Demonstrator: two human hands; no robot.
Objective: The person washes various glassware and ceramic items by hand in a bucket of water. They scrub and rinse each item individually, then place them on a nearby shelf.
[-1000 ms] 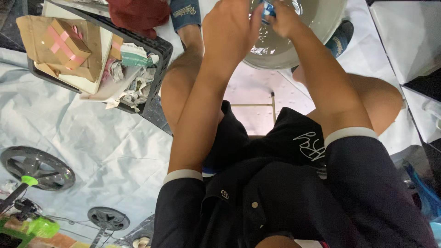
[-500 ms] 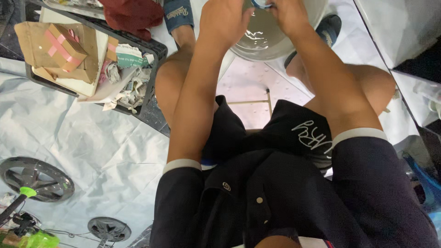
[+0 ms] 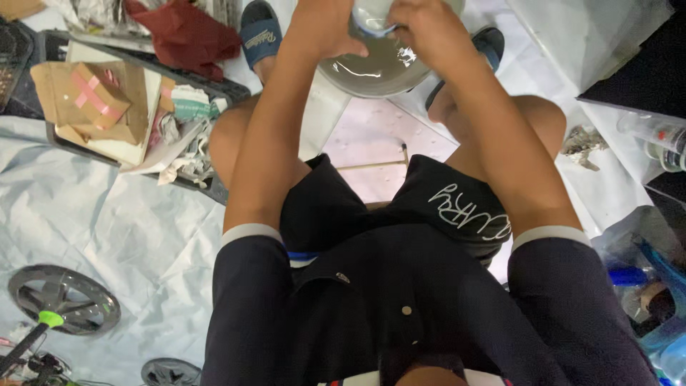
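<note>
Hands lowered in view, both fingers (image 3: pixel 357 50) gripping upright white cup (image 3: pixel 371 16)

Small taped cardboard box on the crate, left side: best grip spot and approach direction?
Take the small cardboard box across its two opposite side faces, coming down from above. It lies on top of the flattened cardboard in the black crate, its top face with the pink tape cross exposed. Loose paper and card crowd its lower edges, so a side approach looks blocked. Both hands, left hand and right hand, are at the metal basin.
</note>
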